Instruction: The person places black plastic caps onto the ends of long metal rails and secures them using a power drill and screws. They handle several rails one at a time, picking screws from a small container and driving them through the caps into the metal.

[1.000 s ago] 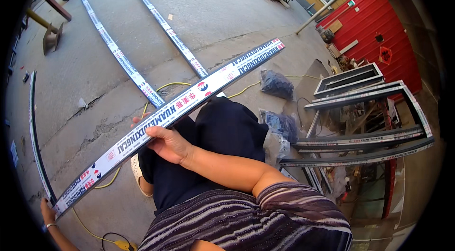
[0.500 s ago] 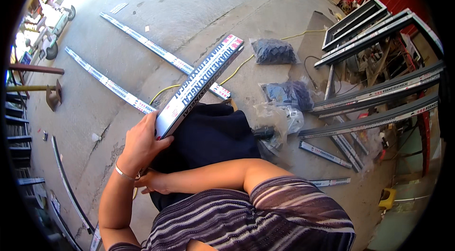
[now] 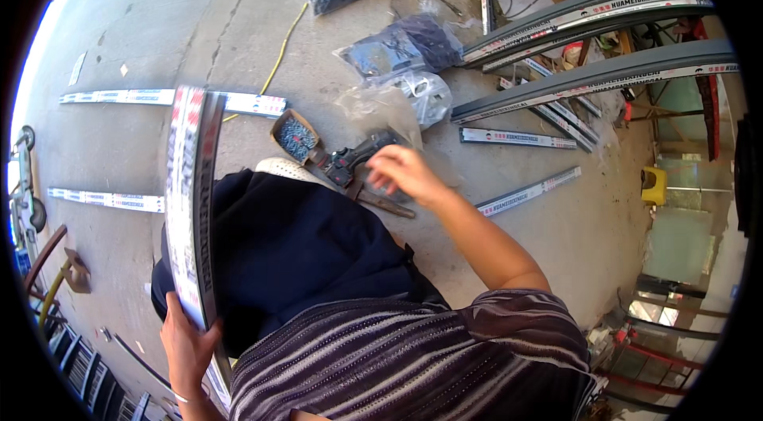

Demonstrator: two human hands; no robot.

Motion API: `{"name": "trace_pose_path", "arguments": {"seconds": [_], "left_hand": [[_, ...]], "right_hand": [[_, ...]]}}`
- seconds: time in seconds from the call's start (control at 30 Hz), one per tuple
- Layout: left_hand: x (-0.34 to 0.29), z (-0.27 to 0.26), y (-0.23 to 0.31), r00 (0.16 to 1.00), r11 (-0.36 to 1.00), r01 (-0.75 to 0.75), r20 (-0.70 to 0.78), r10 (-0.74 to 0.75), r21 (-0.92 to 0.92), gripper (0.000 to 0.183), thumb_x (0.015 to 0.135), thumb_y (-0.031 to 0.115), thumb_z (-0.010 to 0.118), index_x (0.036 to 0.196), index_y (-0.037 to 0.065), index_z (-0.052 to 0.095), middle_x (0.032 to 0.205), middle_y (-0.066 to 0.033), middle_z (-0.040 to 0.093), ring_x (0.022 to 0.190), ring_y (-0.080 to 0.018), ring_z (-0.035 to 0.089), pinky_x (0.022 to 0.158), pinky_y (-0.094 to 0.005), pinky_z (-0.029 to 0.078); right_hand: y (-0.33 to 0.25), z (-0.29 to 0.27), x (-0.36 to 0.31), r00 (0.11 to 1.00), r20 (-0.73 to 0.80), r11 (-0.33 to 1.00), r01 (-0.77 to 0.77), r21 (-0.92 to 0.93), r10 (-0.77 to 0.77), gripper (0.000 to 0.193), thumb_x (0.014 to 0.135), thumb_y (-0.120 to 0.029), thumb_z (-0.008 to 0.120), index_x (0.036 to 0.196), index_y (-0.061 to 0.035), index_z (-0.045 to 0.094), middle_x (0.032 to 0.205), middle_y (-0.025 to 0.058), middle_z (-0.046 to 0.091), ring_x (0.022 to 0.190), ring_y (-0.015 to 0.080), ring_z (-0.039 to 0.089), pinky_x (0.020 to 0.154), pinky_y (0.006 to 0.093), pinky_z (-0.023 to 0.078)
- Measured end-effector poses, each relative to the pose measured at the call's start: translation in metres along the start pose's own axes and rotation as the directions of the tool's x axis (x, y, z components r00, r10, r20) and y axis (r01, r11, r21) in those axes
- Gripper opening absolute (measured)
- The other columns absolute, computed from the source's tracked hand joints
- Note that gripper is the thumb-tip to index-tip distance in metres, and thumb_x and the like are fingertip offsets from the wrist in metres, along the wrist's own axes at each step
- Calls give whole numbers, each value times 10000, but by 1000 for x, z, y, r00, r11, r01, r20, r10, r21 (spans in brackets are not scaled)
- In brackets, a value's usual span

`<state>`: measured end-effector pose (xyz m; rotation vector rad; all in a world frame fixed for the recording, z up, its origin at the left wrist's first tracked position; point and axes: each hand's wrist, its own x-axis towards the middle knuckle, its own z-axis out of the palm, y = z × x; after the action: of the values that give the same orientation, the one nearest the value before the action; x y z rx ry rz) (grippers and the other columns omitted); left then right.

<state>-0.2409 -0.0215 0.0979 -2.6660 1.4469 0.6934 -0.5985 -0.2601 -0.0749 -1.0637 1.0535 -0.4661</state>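
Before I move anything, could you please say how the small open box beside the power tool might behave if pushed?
The box is probably heavy for its size, holding many small metal-looking pieces. Its open top suggests they could spill if it tips. Its cardboard-like walls might flex.

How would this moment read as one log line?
left hand: grips long bar | right hand: loosely open, near power tool | beside tool: boxed fasteners

Dark short-sleeved top (image 3: 381,345) with pale stripes; navy trousers (image 3: 294,238); thin pale bracelet (image 3: 181,399); white perforated shoe (image 3: 284,169).
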Motion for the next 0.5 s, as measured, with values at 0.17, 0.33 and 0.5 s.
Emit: {"name": "trace_pose_path", "arguments": {"seconds": [0.17,0.33,0.5], "left_hand": [[-9,-7,2,999,999,-36,40,35,26,599,611,174,794,1028,-4,402,804,-240,562,786,-449,558,687,-461,436],[-2,-14,8,987,997,13,162,-1,-72,653,660,331,825,1045,-14,426,828,-246,569,797,-465,549,691,-457,437],[-3,-12,7,986,993,56,165,-39,-102,707,653,393,822,1082,-19,441,870,-254,590,841,-476,559,714,-460,443]], "right_hand": [[49,-100,42,878,-436,926,21,-378,-198,140,904,-161,595,928,-29,636,750,75,688,635,119,639,561,269,494],[0,-86,123,759,-277,670,267,-693,-589,144,869,-130,595,938,-20,658,856,140,692,808,280,667,733,370,514],[25,-65,225,512,171,11,332,-943,-842,274,893,-235,544,990,-11,668,1027,202,666,1006,346,623,887,441,476]]}}
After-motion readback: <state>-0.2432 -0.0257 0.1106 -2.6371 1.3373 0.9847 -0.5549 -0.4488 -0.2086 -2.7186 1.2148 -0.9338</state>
